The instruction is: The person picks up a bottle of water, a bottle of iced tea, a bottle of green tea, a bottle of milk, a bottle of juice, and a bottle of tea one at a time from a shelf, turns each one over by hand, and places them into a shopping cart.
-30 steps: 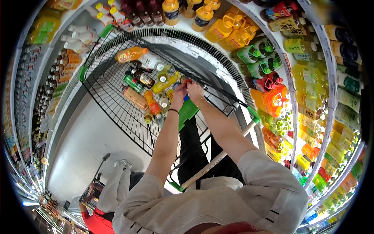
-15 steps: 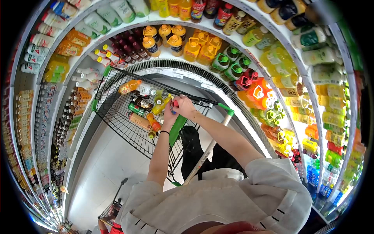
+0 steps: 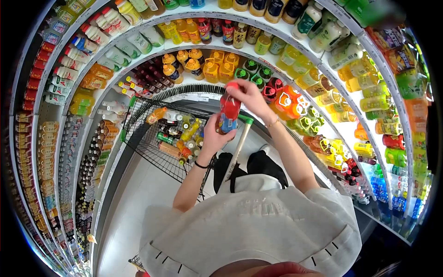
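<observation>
In the head view, a bottle (image 3: 229, 111) of red drink with a red cap and a partly blue label is held upright above the near side of the shopping cart (image 3: 159, 154). My left hand (image 3: 216, 135), with a black band at the wrist, is wrapped round its lower part. My right hand (image 3: 250, 95) grips the bottle's top, its fingers closed at the red cap. Inside the wire cart lie several drinks, among them an orange bottle (image 3: 157, 115), a yellow bottle (image 3: 190, 131) and a green can (image 3: 165, 138). The cart's handlebar (image 3: 237, 150) runs below my hands.
Curved shelves of bottled drinks surround me. Large orange juice jugs (image 3: 211, 71) and green-capped bottles (image 3: 242, 74) stand straight ahead. A black grille (image 3: 184, 88) edges the lowest shelf. Light floor tiles (image 3: 138, 198) show left of my legs, with part of another cart (image 3: 137, 262) behind.
Both hands have risen from low over the cart and moved right, bringing the red bottle up into clear view. Earlier my hands mostly hid it. The view has shifted slightly.
</observation>
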